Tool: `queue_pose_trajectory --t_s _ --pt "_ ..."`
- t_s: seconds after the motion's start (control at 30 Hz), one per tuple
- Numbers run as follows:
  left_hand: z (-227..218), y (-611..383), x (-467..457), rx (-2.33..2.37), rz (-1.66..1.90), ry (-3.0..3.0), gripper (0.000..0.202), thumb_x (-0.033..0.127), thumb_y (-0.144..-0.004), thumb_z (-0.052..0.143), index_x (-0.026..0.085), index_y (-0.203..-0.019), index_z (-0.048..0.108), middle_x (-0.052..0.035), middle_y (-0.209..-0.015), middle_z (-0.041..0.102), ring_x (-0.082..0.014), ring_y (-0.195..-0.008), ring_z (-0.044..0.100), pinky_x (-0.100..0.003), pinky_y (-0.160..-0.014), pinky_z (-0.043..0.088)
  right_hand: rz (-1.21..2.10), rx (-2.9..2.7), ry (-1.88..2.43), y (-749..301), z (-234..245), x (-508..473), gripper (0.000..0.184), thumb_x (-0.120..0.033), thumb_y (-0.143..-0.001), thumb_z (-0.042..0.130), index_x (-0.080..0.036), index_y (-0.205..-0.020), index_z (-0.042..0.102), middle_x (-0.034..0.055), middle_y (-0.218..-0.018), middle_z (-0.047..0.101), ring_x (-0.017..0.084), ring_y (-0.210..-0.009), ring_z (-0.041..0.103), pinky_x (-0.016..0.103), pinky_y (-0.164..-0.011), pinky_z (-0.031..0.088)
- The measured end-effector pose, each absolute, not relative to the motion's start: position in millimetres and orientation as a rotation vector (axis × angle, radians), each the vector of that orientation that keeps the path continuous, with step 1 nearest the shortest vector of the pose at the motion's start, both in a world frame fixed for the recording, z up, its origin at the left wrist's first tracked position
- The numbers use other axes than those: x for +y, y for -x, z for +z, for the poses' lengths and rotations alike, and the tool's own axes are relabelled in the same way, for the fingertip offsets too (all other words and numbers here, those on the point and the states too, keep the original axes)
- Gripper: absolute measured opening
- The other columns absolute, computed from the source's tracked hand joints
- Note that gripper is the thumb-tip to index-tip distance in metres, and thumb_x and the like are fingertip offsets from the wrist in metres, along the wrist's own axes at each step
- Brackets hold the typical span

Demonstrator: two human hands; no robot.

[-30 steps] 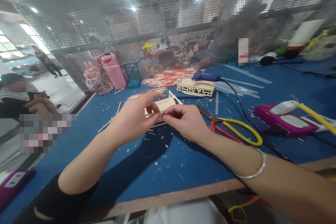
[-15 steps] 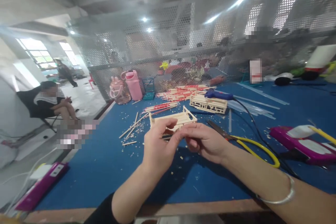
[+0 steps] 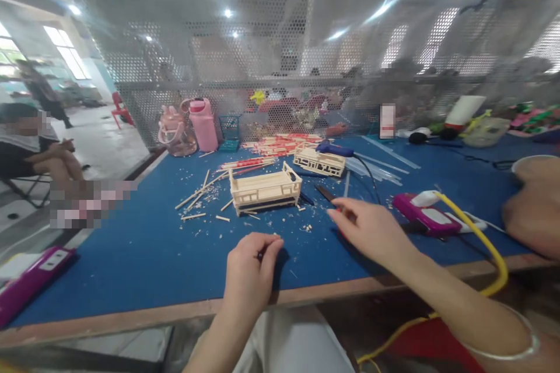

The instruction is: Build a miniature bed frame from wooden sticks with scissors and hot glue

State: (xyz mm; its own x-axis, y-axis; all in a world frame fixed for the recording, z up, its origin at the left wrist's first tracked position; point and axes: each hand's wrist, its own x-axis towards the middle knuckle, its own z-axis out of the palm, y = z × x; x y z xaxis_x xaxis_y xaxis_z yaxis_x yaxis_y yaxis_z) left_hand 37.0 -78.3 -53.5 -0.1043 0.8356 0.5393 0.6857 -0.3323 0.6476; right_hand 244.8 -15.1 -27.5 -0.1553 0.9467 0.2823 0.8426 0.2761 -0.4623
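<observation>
My left hand (image 3: 251, 271) is low over the blue table near its front edge, thumb and forefinger pinched together. A tiny pale bit shows at the fingertips, too small to name. My right hand (image 3: 374, 232) is curled over the scissors (image 3: 324, 192), whose dark blades point away to the left; their handles are hidden under the hand. Beyond both hands stands a small frame of pale wooden sticks (image 3: 266, 189), upright with railed sides and raised ends. Neither hand touches it. Loose sticks (image 3: 192, 217) and wood crumbs lie around it.
Behind are a second stick frame (image 3: 319, 161), a blue glue gun (image 3: 335, 150), red-wrapped stick bundles (image 3: 284, 143) and clear glue sticks (image 3: 385, 170). A pink bottle (image 3: 203, 128) stands back left. A purple power strip (image 3: 424, 214) with a yellow cable lies right, near another person's arm (image 3: 531, 207).
My hands, together in front of the stick frame before, have parted. The left has come down toward the table's front edge; the right has moved onto the scissors. The view has turned right.
</observation>
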Motion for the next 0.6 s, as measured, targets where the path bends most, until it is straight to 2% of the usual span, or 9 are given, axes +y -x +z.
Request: queue_pose_trajectory --t_s 0.07,0.13,0.27,0.33,0.4,0.47,0.53,0.6 --pt "-54 -37 -79 1.803 1.386 -1.958 0.023 0.029 -0.085 0.05 0.019 -0.07 0.064 -0.0032 -0.068 0.068 -0.0168 -0.064 0.063 -0.027 -0.059 0.047 0.053 -2.104 1.835 -264 -33 -4 0.043 -0.038 -0.085 0.046 -0.011 -0.115 0.061 0.0175 -0.098 0.07 0.031 -0.087 0.064 0.037 -0.072 0.045" --pt "-53 -38 -80 1.883 1.341 -1.96 0.031 0.032 -0.088 0.043 0.019 -0.063 0.056 -0.0016 -0.059 0.061 -0.0151 -0.056 0.056 -0.025 -0.053 0.041 0.014 -2.192 1.911 -276 -39 3 0.045 -0.036 -0.086 0.046 -0.01 -0.121 0.057 0.0196 -0.107 0.066 0.033 -0.096 0.063 0.037 -0.076 0.046" --pt "-52 -39 -80 1.894 1.265 -1.952 0.043 0.037 -0.09 0.036 0.02 -0.05 0.037 0.0021 -0.047 0.043 -0.0119 -0.046 0.041 -0.024 -0.047 0.029 -0.055 -2.226 1.94 -285 -44 4 0.054 -0.038 -0.083 0.052 -0.012 -0.13 0.05 0.0198 -0.11 0.063 0.03 -0.093 0.063 0.034 -0.073 0.046" --pt "-52 -38 -80 1.822 1.305 -1.881 0.043 0.039 -0.089 0.037 0.02 -0.051 0.038 0.0026 -0.047 0.042 -0.0116 -0.047 0.041 -0.023 -0.047 0.029 0.026 -2.267 1.943 -286 -40 4 0.056 -0.039 -0.079 0.056 -0.013 -0.129 0.052 0.0161 -0.1 0.066 0.028 -0.085 0.064 0.032 -0.067 0.045" --pt "-52 -36 -80 1.728 1.379 -1.782 0.038 0.039 -0.088 0.04 0.019 -0.056 0.048 0.0023 -0.051 0.049 -0.0118 -0.05 0.046 -0.022 -0.049 0.034 0.221 -2.281 1.935 -289 -35 5 0.055 -0.038 -0.075 0.059 -0.015 -0.125 0.055 0.0083 -0.078 0.068 0.024 -0.069 0.063 0.029 -0.058 0.041" --pt "-53 -33 -80 1.63 1.446 -1.683 0.03 0.037 -0.086 0.046 0.018 -0.066 0.059 0.0012 -0.057 0.058 -0.012 -0.054 0.051 -0.022 -0.052 0.039 0.451 -2.148 1.943 -293 -31 1 0.057 -0.036 -0.07 0.062 -0.015 -0.123 0.056 0.0003 -0.058 0.061 0.019 -0.053 0.055 0.027 -0.05 0.036" --pt "-53 -31 -82 1.56 1.531 -1.576 0.023 0.035 -0.081 0.053 0.018 -0.073 0.065 -0.0003 -0.063 0.065 -0.0124 -0.056 0.055 -0.022 -0.053 0.043 0.722 -1.901 1.856 -296 -30 -12 0.06 -0.036 -0.069 0.063 -0.014 -0.123 0.054 -0.0039 -0.051 0.053 0.015 -0.046 0.048 0.026 -0.046 0.031" --pt "-54 -31 -83 1.515 1.649 -1.467 0.019 0.034 -0.077 0.06 0.018 -0.075 0.069 -0.0018 -0.067 0.069 -0.0135 -0.058 0.059 -0.023 -0.055 0.047 1.021 -1.639 1.622 -294 -34 -36 0.06 -0.042 -0.071 0.062 -0.017 -0.124 0.052 -0.0046 -0.052 0.049 0.013 -0.044 0.044 0.026 -0.044 0.029"
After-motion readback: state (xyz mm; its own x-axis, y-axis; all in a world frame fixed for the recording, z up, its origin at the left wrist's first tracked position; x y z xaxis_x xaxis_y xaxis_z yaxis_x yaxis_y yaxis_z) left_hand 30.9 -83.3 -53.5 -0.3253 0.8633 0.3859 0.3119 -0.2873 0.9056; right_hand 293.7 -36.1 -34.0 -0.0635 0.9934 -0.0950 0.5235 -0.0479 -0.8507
